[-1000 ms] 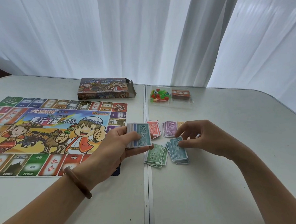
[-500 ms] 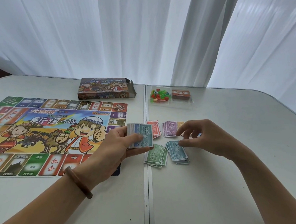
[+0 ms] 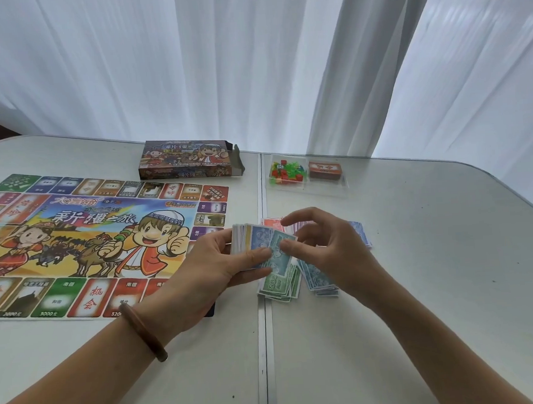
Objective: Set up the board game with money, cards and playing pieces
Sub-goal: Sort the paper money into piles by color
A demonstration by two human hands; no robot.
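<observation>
My left hand (image 3: 222,265) grips a stack of play money (image 3: 255,239) just right of the colourful game board (image 3: 82,243). My right hand (image 3: 322,248) pinches the top teal-blue note (image 3: 281,251) of that stack. Sorted piles lie on the table beneath: green notes (image 3: 279,284), blue notes (image 3: 317,277), red notes (image 3: 271,222) and a blue-purple pile (image 3: 360,231) partly hidden behind my right hand. At the back, a clear tray (image 3: 308,188) holds small coloured playing pieces (image 3: 285,170) and a red deck of cards (image 3: 324,170).
The open game box (image 3: 189,158) lies behind the board. A metal seam (image 3: 265,344) runs down the white table between the board and the piles. White curtains hang behind. The table's right edge curves away at the far right.
My right hand has left the blue pile and moved left to the stack in my left hand, where it now pinches the top note.
</observation>
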